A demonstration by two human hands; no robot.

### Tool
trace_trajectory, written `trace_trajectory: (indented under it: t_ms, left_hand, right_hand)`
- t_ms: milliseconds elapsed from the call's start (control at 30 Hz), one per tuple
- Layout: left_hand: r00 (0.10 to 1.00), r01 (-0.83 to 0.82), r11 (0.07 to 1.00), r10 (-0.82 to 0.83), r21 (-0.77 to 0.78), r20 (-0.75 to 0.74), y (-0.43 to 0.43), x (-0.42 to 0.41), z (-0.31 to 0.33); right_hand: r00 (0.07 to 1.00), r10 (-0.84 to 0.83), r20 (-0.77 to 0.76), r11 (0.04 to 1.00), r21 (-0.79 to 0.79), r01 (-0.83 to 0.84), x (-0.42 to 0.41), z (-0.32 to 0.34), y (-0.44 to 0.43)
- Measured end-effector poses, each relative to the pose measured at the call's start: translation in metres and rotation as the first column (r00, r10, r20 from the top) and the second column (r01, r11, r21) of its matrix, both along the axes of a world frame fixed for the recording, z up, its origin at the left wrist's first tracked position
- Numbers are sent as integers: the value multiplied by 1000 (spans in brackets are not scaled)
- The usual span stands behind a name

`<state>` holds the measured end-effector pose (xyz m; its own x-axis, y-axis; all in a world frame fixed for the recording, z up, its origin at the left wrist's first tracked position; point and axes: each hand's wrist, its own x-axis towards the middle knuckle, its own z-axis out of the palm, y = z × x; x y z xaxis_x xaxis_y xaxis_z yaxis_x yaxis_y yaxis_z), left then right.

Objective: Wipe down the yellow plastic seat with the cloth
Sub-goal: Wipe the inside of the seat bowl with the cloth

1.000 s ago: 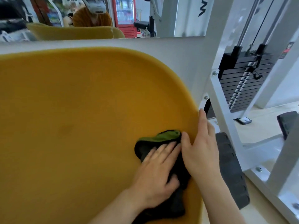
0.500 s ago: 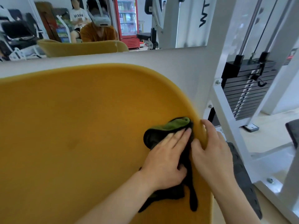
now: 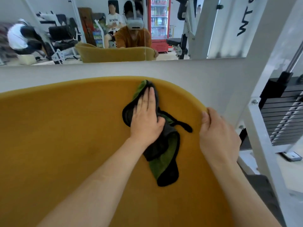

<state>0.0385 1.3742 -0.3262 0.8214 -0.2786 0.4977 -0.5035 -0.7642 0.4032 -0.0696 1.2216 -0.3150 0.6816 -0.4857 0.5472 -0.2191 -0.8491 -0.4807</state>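
The left arm reaches forward across the shell, bare to the elbow, and the left hand (image 3: 146, 118) lies flat on the cloth (image 3: 164, 154) with its fingers straight and close together, pointing up toward the top rim. The palm presses the fabric against the plastic; nothing is curled or pinched. The right hand (image 3: 218, 136) sits out at the right edge, grasping the yellow seat (image 3: 65, 136): its fingers hook over the rim and the thumb rests on the inner face.

The cloth is soft and nappy like towelling, black on one face and moss green on the other. It is rumpled into a long uneven strip. Its upper end bunches just under the top rim beyond the fingertips, and its lower end trails down the seat past the wrist. A thin black tail pokes out to the right, between the two hands.

The seat is a broad, shallow tub of mustard-yellow plastic, matt and smooth, with a rounded lip that curves down on the right. It stands close against a pale wall (image 3: 196, 74), under a mirror (image 3: 49, 17). Beside it on the right is a white frame (image 3: 262, 145) of painted metal with bolt heads. This frame holds a weight stack (image 3: 282, 115) of flat black plates.
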Motion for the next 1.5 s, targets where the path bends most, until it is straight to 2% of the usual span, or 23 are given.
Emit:
trace_trajectory:
  t_ms: [67,133,200,267,333,367,433,500,600,700,800,867,1000,1067,1167,1300,1367,1400,1433,1467,1500]
  left_hand:
    - [997,82,996,-82,20,-5,-13,-21,-12]
    - [976,215,969,-217,123,-3,-16,-44,-29]
    - [959,281,942,-280,185,-34,0,-52,-42]
    - [954,299,936,-292,187,-64,14,-53,-48]
    - [963,264,950,-249,167,-107,21,-51,-49]
    - [974,211,963,-192,169,-123,24,-48,-50]
    - [989,40,982,-12,187,-148,37,-43,-53]
    - [973,-105,974,143,203,-183,56,-37,-62]
    - [958,-102,983,138,154,-250,66,-29,-67]
    - [991,-37,979,62,198,-121,51,-5,-40]
    - [997,14,920,-41,391,62,42,18,-2]
    - [986,-55,890,-24,453,166,64,25,5]
    - [934,-339,881,271,330,234,169,19,-20]
    - [921,-354,906,294,234,255,203,9,-36]
    - [947,-317,947,311,60,83,179,8,-35]
    - [972,-128,990,138,64,-188,95,-4,-36]
    - [923,-38,999,47,31,-382,92,-6,-35]
    - [872,-16,999,-7,-42,-489,102,-6,-30]
    - [818,-25,989,-64,-147,-572,116,-7,-23]
    - [774,-66,966,-109,-251,-623,131,-9,-17]
    - [750,-106,935,-148,-338,-645,145,-12,-11]
  right_hand:
    - [997,-54,-47,999,-2,54,0,1,9]
    - [994,-42,-104,998,40,46,-3,9,11]
    - [993,24,-118,999,-28,-27,5,28,8]
    - [973,195,-126,969,-126,-211,33,52,16]
    - [916,322,-240,907,-199,-371,71,69,35]
    - [911,301,-283,884,-276,-378,85,68,47]
    - [945,186,-268,852,-434,-291,98,59,57]
    - [969,125,-212,832,-510,-219,98,48,55]
    - [981,108,-158,815,-552,-179,100,43,51]
    - [986,93,-140,806,-570,-157,102,41,56]
    - [991,88,-98,818,-560,-128,102,39,58]
    - [992,81,-100,837,-534,-122,101,42,58]
    - [989,98,-113,846,-515,-143,99,45,60]
    - [990,101,-100,858,-494,-138,99,46,62]
    - [994,79,-80,882,-458,-107,98,47,66]
    - [991,55,-124,890,-445,-105,100,42,67]
    - [985,49,-163,891,-439,-117,93,46,70]
    - [980,72,-186,900,-411,-144,89,43,76]
    - [963,147,-224,913,-345,-219,81,36,86]
    - [918,291,-270,908,-223,-354,71,24,102]
    - [817,491,-302,849,-44,-526,59,8,123]
